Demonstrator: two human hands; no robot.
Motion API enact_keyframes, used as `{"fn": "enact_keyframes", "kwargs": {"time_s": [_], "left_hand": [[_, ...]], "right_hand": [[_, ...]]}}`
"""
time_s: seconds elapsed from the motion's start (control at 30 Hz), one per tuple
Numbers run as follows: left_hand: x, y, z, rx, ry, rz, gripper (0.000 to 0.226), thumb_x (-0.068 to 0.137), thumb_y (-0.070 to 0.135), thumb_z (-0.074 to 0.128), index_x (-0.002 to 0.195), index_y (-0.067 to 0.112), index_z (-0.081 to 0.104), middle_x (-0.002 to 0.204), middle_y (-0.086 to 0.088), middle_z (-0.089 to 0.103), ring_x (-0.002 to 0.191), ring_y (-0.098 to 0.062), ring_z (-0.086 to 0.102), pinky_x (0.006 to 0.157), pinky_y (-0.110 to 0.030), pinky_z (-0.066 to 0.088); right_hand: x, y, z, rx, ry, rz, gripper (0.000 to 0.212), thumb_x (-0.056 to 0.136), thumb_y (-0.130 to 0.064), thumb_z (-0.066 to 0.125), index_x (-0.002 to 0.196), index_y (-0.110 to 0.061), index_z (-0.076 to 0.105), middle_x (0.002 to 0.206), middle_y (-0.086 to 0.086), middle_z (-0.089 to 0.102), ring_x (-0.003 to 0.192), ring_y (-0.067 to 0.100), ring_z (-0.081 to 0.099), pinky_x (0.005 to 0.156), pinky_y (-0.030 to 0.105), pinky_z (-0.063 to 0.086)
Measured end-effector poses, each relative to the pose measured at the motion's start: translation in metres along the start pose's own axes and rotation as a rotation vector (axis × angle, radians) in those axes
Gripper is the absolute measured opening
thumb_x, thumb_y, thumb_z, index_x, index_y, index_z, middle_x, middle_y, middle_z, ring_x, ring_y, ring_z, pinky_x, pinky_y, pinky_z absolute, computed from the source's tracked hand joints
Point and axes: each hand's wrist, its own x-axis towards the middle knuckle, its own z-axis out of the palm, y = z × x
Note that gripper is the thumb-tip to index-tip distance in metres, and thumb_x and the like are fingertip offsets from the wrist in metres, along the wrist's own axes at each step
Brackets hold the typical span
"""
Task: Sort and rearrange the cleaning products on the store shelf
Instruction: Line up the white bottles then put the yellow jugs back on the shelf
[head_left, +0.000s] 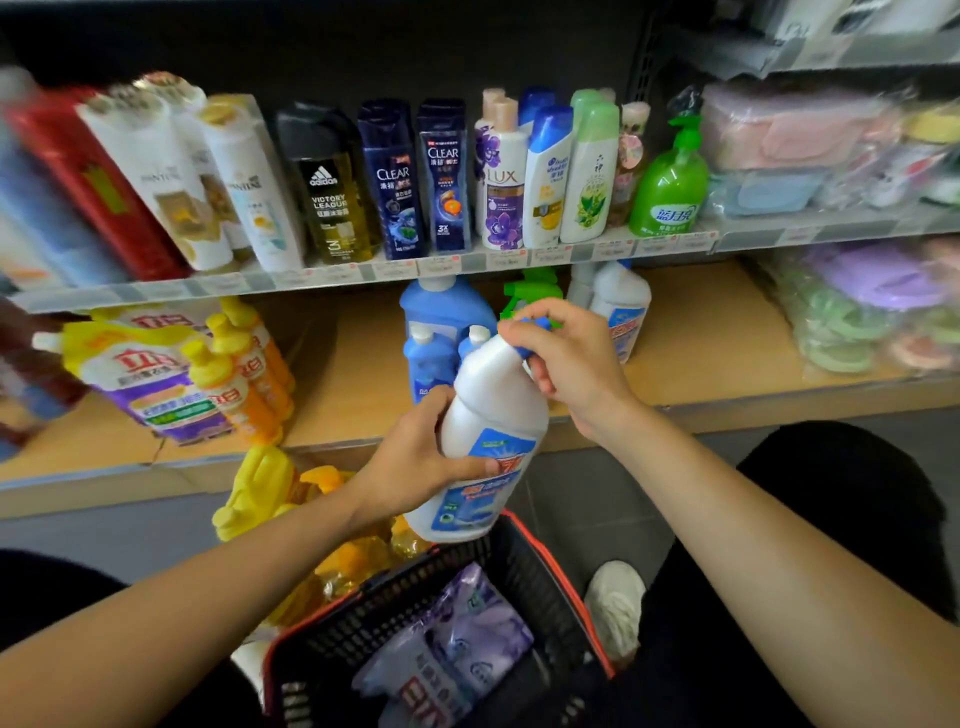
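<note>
Between the left hand (415, 457) wrapped round its body and the right hand (566, 358) pinching its cap (540, 323), a white bottle (493, 410) slants neck-up toward matching bottles (621, 306) just beyond.

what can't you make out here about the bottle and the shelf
Head view:
- cap of the white bottle: mostly covered by the right hand
- its label: partly under the left hand, print blurred
- shelf price tags: too small, blurred
- far-left products: blurred, cut by the edge
- purple pouch in the basket: cut by the bottom edge
</note>
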Motion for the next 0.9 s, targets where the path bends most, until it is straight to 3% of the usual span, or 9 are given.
{"fn": "enact_keyframes", "kwargs": {"time_s": [0.1, 0.27, 0.4, 0.53, 0.63, 0.73, 0.8, 0.9], "left_hand": [[-0.01, -0.01, -0.018, 0.02, -0.051, -0.028, 0.064, 0.072, 0.017, 0.091, 0.125, 0.011, 0.056, 0.115, -0.001, 0.075, 0.102, -0.019, 0.073, 0.086, -0.049, 0.061], [-0.02, -0.024, -0.036, 0.01, -0.1, -0.076, 0.055, 0.068, 0.008, 0.093, 0.113, 0.012, 0.062, 0.105, 0.0, 0.077, 0.094, -0.019, 0.076, 0.077, -0.038, 0.063], [-0.021, -0.029, -0.042, -0.051, -0.163, -0.097, 0.049, 0.069, 0.006, 0.091, 0.111, 0.011, 0.065, 0.104, -0.001, 0.078, 0.092, -0.022, 0.077, 0.073, -0.036, 0.063], [-0.018, -0.028, -0.044, -0.172, -0.199, -0.153, 0.049, 0.072, 0.001, 0.088, 0.115, 0.008, 0.066, 0.106, -0.009, 0.078, 0.095, -0.03, 0.076, 0.075, -0.041, 0.064], [-0.015, -0.028, -0.043, -0.189, -0.215, -0.197, 0.049, 0.073, 0.001, 0.087, 0.117, 0.003, 0.065, 0.107, -0.013, 0.077, 0.096, -0.032, 0.076, 0.078, -0.047, 0.063], [-0.013, -0.026, -0.039, -0.168, -0.194, -0.181, 0.045, 0.072, 0.003, 0.089, 0.113, 0.008, 0.069, 0.104, -0.007, 0.079, 0.092, -0.028, 0.077, 0.071, -0.036, 0.063], [-0.012, -0.024, -0.035, -0.103, -0.144, -0.151, 0.044, 0.07, 0.006, 0.091, 0.108, 0.015, 0.07, 0.101, -0.001, 0.079, 0.089, -0.022, 0.077, 0.069, -0.033, 0.063], [-0.011, -0.023, -0.031, 0.086, -0.038, -0.114, 0.047, 0.066, 0.02, 0.095, 0.106, 0.022, 0.07, 0.099, 0.007, 0.078, 0.085, -0.013, 0.076, 0.074, -0.041, 0.064]], "right_hand": [[-0.006, 0.012, 0.012, -0.036, -0.072, -0.04, 0.022, 0.09, -0.023, 0.072, 0.08, -0.005, 0.064, 0.043, -0.005, 0.043, 0.038, 0.011, 0.036, 0.039, 0.018, 0.029], [-0.017, 0.04, 0.009, -0.098, -0.242, -0.05, 0.004, 0.095, -0.016, 0.067, 0.096, -0.018, 0.065, 0.058, -0.004, 0.058, 0.048, 0.013, 0.051, 0.044, 0.023, 0.043], [-0.014, 0.045, 0.005, -0.138, -0.325, -0.1, 0.026, 0.091, -0.005, 0.069, 0.103, -0.028, 0.068, 0.092, -0.014, 0.067, 0.07, 0.009, 0.063, 0.066, 0.026, 0.057], [-0.008, 0.047, 0.002, -0.166, -0.306, -0.175, 0.04, 0.086, -0.001, 0.074, 0.114, -0.029, 0.068, 0.11, -0.006, 0.068, 0.095, 0.008, 0.066, 0.087, 0.027, 0.056], [-0.002, 0.048, 0.0, -0.126, -0.266, -0.202, 0.037, 0.085, 0.0, 0.075, 0.115, -0.021, 0.071, 0.111, 0.002, 0.073, 0.097, 0.011, 0.069, 0.087, 0.025, 0.055], [0.004, 0.05, -0.004, -0.057, -0.233, -0.17, 0.032, 0.085, 0.001, 0.074, 0.109, -0.019, 0.074, 0.108, 0.0, 0.076, 0.096, 0.014, 0.072, 0.084, 0.026, 0.056], [0.007, 0.051, -0.004, -0.022, -0.229, -0.134, 0.033, 0.084, 0.002, 0.074, 0.107, -0.021, 0.074, 0.106, -0.003, 0.077, 0.098, 0.014, 0.072, 0.084, 0.027, 0.057], [0.011, 0.05, -0.005, 0.05, -0.214, -0.097, 0.033, 0.082, 0.004, 0.074, 0.104, -0.02, 0.074, 0.1, -0.007, 0.078, 0.095, 0.009, 0.072, 0.081, 0.023, 0.057]]}}
